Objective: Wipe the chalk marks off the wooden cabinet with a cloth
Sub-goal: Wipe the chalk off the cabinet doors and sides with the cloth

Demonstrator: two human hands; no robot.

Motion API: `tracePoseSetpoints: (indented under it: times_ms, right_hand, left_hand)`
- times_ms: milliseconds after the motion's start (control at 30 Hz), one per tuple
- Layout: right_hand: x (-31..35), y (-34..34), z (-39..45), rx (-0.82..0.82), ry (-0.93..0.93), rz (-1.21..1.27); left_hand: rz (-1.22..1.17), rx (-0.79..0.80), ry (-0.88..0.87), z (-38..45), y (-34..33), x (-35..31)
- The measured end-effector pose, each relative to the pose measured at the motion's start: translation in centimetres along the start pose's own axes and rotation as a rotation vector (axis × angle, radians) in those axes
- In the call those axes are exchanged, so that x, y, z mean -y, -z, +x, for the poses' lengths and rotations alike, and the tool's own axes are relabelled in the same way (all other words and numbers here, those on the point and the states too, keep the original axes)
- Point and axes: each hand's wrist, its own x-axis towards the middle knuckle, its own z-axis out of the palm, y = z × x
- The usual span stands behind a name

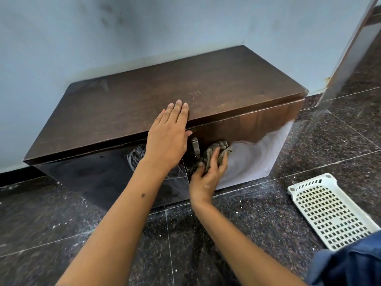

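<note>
Indoor room, looked like a home or a plain residential building; I could not tell which room. I was down at floor level on a dark speckled polished-stone tiled floor (257, 228) with pale grout lines and white dust specks. A low dark-brown wooden cabinet (165, 93) with a glossy front stood flush against a pale blue painted wall (103, 34), smudged and scuffed near the base. A white perforated plastic basket (329, 211) lay on the tiles to my right. A door frame (350, 50) stood at the far right.
</note>
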Motion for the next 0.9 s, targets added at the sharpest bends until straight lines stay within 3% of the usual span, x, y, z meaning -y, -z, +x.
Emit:
tracePoseSetpoints:
  times_ms: [167,400,467,600,667,833,900]
  right_hand:
    - [0.3,1.0,2.3,-0.04,-0.396,0.116]
    - [-0.6,-0.2,-1.5,0.088,-0.025,-0.027]
    - [-2.1,0.2,-1.5,0.119,-0.041,-0.073]
    - [-2.6,0.7,-0.5,0.124,-0.438,0.045]
    - [-1.7,0.3,-0.1,0.105,-0.423,0.042]
    - [-0.4,-0.1,-1.5,0.132,-0.155,0.001]
    - [-1.4,0.0,-1.9,0.129,-0.15,-0.031]
  left_hand:
    - [0.056,-0.019,0.073,-1.1,0.0,0.1]
    - [0.061,-0.125,0.075,-1.5,-0.8,0.4]
    - [0.052,-0.136,0.078,-1.5,-0.8,0.3]
    - [0.026,-0.135,0.076,-1.5,-0.7,0.4]
    - [0.011,-0.14,0.075,-1.5,-0.7,0.5]
    - [-0.034,-0.156,0.092,-1.4,-0.7,0.5]
    - [-0.048,-0.145,0.098,-1.4,-0.7,0.5]
